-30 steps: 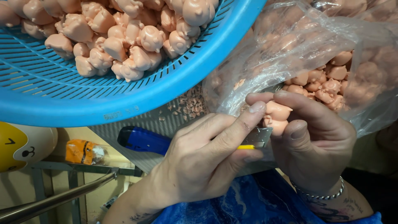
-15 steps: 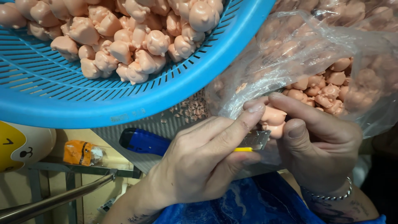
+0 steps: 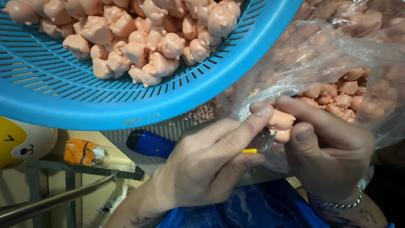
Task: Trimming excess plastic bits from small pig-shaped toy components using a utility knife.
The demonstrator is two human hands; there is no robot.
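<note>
My left hand (image 3: pixel 206 169) grips a utility knife with a blue handle (image 3: pixel 149 143); its index finger lies along the top and the short metal blade (image 3: pixel 265 141) sticks out to the right. My right hand (image 3: pixel 329 147) pinches a small pink pig-shaped figure (image 3: pixel 280 120) between thumb and fingers. The blade tip rests against the underside of that figure. A blue slotted plastic basket (image 3: pixel 84 105) above my hands holds several of the same pink figures (image 3: pixel 143 46).
A clear plastic bag (image 3: pixel 337 55) full of pink figures bulges at the upper right, touching my right hand. A grey mesh tray edge (image 3: pixel 177 126) shows under the basket. A yellow-and-white round toy (image 3: pixel 21 143), an orange packet (image 3: pixel 80 152) and a metal bar (image 3: pixel 55 200) lie lower left. Blue cloth (image 3: pixel 261 209) covers my lap.
The view has drifted slightly. My right hand has turned the pink figure a little against the blade. Both hands keep their grips.
</note>
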